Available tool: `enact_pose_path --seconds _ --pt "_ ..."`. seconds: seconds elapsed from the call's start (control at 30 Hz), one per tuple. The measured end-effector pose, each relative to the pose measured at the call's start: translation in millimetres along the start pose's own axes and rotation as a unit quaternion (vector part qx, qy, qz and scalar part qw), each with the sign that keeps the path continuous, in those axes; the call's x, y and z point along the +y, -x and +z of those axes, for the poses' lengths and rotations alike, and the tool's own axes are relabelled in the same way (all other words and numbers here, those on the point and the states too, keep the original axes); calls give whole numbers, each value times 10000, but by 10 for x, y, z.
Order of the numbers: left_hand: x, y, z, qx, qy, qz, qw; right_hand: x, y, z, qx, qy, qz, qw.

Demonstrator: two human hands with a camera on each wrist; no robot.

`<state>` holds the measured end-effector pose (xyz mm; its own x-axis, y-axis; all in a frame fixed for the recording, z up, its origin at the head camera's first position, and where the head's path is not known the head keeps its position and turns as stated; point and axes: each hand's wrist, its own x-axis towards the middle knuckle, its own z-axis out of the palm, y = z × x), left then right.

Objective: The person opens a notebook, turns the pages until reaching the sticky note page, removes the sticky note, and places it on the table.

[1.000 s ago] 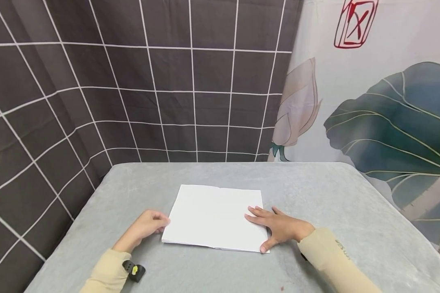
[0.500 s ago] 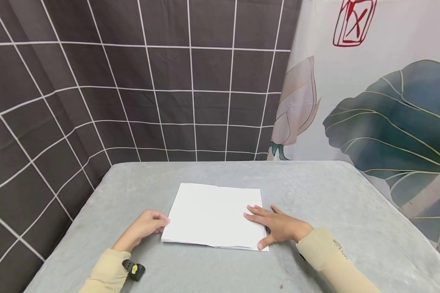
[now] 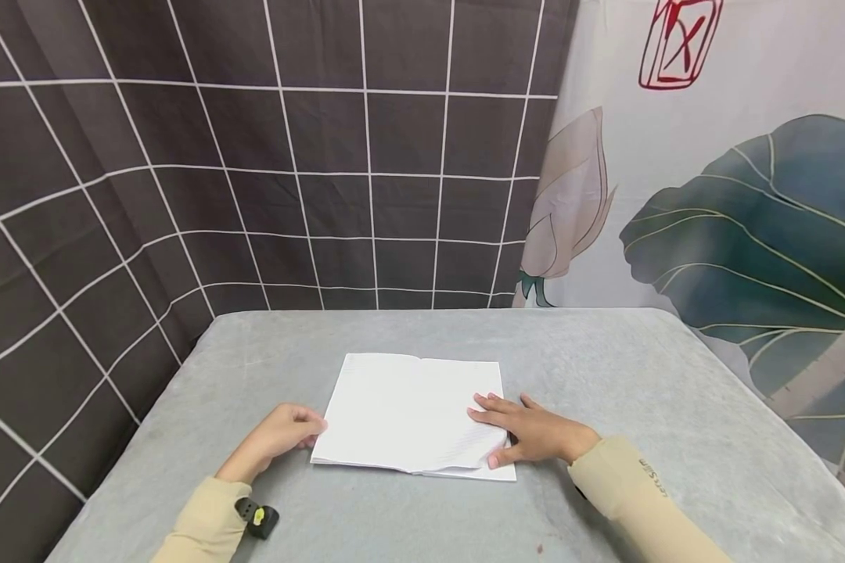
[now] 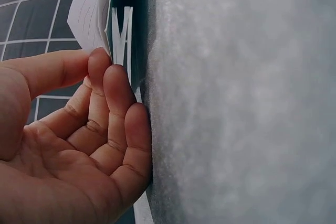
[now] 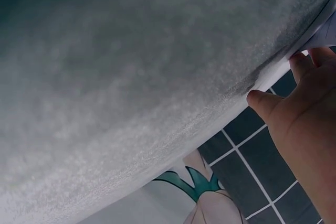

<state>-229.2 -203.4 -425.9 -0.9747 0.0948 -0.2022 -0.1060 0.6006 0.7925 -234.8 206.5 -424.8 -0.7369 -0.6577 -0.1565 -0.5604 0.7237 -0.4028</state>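
A notebook (image 3: 401, 410) with white, faintly lined pages lies open on the grey-covered table. At its left edge my left hand (image 3: 286, 432) pinches the pages between thumb and index finger; the left wrist view shows the other fingers of this hand (image 4: 100, 129) curled beside the page edges (image 4: 119, 38). My right hand (image 3: 531, 430) rests on the right page, its fingers spread and fairly straight. Under its thumb the page's lower right corner (image 3: 480, 453) bulges upward, baring a sheet beneath. Little of the notebook shows past the right hand (image 5: 307, 103) in the right wrist view.
The grey table (image 3: 267, 352) extends around the notebook on all sides. Behind it hangs a dark curtain (image 3: 331, 203) with white grid lines. A pale curtain (image 3: 627, 156) with a lotus print hangs at the right. A black wrist device (image 3: 259, 519) sits on the left sleeve.
My right thumb has slid inward and a little upward from the notebook's lower right corner, and the page corner has lifted and curled. The left hand stays in place.
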Motion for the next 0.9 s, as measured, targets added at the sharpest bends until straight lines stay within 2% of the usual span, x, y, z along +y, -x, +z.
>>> enact_pose_path --seconds 0.33,0.57,0.7,0.9 --pt "44 10 -4 21 -214 -76 9997 9 -9 4 -38 -56 16 10000" --pt "90 14 -78 19 -500 379 9980 13 -9 -7 -106 -119 63 9999" --pt "182 34 -123 169 -757 615 9951 11 -11 -13 -125 -164 79 9998" --pt "423 93 -113 652 -1455 1163 9803 5 -14 -14 -126 -166 77 9998"
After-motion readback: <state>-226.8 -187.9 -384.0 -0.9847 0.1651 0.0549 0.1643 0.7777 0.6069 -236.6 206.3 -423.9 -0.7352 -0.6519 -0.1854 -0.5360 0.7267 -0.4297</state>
